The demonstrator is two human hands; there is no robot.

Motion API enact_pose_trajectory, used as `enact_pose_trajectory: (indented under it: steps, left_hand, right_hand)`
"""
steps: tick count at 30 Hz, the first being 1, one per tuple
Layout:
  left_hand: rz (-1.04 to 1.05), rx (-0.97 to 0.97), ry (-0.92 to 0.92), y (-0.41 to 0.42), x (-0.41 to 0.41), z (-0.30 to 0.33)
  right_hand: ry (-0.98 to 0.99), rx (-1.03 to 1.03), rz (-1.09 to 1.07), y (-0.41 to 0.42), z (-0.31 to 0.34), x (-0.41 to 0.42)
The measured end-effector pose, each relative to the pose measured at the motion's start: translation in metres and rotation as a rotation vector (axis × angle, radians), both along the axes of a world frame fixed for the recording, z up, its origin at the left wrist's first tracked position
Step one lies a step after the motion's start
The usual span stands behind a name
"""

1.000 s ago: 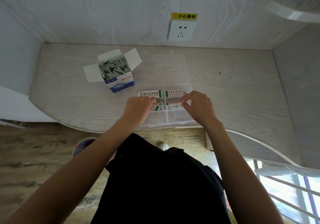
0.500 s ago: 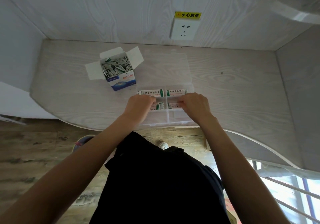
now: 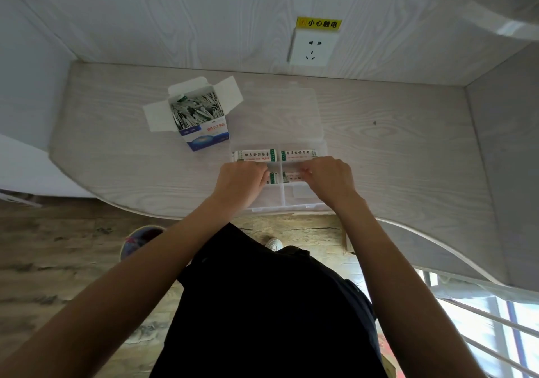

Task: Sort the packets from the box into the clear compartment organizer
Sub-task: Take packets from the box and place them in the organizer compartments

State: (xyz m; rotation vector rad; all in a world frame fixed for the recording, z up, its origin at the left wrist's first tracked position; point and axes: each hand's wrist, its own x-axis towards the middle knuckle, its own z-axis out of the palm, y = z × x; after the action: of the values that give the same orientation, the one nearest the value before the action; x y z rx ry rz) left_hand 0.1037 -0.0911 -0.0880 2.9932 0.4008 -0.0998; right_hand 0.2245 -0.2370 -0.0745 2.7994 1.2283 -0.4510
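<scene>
A clear compartment organizer point(image 3: 294, 202) lies at the table's near edge, its lid point(image 3: 280, 115) folded back flat. White packets with green bands point(image 3: 253, 156) fill the two far compartments, and more sit in the middle row. My left hand point(image 3: 242, 182) and my right hand point(image 3: 329, 179) are over the middle row, fingers curled down onto the packets there and hiding most of them. The open white and blue box point(image 3: 204, 135), full of packets point(image 3: 192, 112), stands just left of the lid.
The pale wood table point(image 3: 408, 150) has a curved near edge, with walls behind and on both sides. A wall socket point(image 3: 312, 48) sits under a yellow label. Below are the wooden floor, a round object point(image 3: 140, 237) and white rails point(image 3: 481, 319) at the lower right.
My right hand dropped from the organizer's far-right compartment to the middle row. My left hand shifted slightly forward. The two hands now sit level on the same row.
</scene>
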Motion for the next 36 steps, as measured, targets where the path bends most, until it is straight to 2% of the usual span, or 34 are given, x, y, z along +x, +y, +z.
enact_pose_trajectory:
  steps: [4,7,16,21,25,32,36]
  left_hand:
    - [-0.113,-0.137,-0.114,-0.002,-0.007,0.001]
    - [-0.211,-0.231,-0.102,0.002,-0.01,-0.004]
    - [-0.274,-0.169,-0.151,0.007,-0.017,-0.01]
    - [-0.274,-0.096,-0.137,0.002,-0.014,-0.009]
    - [-0.267,-0.096,-0.119,0.0,-0.014,-0.013]
    - [-0.214,-0.109,-0.043,-0.001,-0.012,-0.01]
    - [-0.218,-0.128,-0.031,0.0,-0.011,-0.007]
  right_hand:
    - [-0.019,0.005,-0.019,0.001,-0.003,0.002]
    - [-0.049,-0.009,-0.024,0.002,-0.003,0.002]
    - [0.045,0.004,-0.058,0.001,0.007,0.003]
    - [-0.075,-0.128,0.078,0.01,0.01,0.005]
    - [-0.135,-0.157,0.147,0.012,0.006,0.004]
    - [-0.056,-0.053,0.111,0.01,0.0,0.002]
    - [-0.075,0.008,0.076,0.004,-0.003,0.0]
